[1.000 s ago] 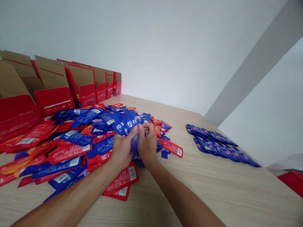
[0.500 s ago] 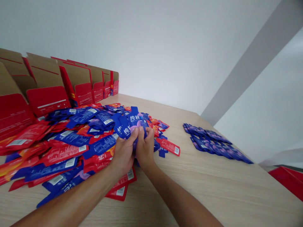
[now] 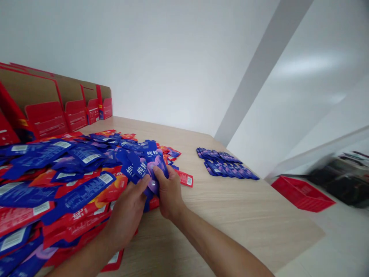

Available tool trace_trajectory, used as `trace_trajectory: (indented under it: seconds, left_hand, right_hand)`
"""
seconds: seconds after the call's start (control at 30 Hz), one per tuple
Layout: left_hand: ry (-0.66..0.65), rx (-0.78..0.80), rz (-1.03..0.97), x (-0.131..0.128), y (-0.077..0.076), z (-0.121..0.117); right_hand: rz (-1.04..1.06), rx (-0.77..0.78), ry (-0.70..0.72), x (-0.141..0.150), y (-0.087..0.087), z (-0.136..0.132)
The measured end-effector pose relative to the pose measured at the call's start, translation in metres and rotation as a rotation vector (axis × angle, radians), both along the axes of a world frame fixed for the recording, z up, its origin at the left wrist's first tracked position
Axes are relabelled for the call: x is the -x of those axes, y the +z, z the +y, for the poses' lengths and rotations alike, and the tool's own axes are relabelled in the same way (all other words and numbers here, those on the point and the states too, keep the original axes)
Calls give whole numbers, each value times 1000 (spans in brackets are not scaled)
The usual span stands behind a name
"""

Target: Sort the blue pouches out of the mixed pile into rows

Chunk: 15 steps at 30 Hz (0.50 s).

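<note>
Both hands meet over the near right edge of a big loose heap of red and blue sachets (image 3: 57, 181) on a light wooden table (image 3: 225, 215). My left hand (image 3: 127, 211) and my right hand (image 3: 168, 192) are closed together on a fanned bunch of blue sachets (image 3: 147, 163) with white lettering, held just above the heap. A single red sachet (image 3: 184, 178) lies flat right of my right hand.
Sorted blue sachets (image 3: 225, 163) lie in neat overlapping rows at the table's far right. Open red and brown cardboard boxes (image 3: 46, 111) line the wall at the back left. A red basket (image 3: 302, 194) sits on the floor beyond the table's right edge.
The view has swung to the right, so heap and boxes slid left and the red basket came into sight. Both hands stay closed on the blue bunch, now slightly lower.
</note>
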<state>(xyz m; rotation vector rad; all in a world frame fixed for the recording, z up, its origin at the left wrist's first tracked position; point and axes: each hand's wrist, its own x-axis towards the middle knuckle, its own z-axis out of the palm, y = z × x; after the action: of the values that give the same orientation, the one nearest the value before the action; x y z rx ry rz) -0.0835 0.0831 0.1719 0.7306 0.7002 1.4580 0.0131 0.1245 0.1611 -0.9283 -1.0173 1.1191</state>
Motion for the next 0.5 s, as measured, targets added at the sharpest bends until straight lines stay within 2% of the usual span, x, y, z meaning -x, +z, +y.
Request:
trace_trajectory:
  seconds: [0.1, 0.2, 0.3, 0.4, 0.5]
  left_hand:
    - [-118, 2, 80, -20, -22, -8]
    - [-204, -52, 232, -33, -55, -20]
    - [-236, -155, 486, -36, -88, -35]
    - [-248, -313, 689, -37, -111, -39]
    - [-292, -423, 780, -39, -124, -26]
  right_hand:
    - [101, 82, -22, -28, 1, 0]
    - [155, 132, -71, -59, 1, 3]
    - [147, 84, -194, -105, 0, 14]
    - [-26, 20, -469, -173, 5, 32]
    - [-129, 19, -695, -262, 21, 53]
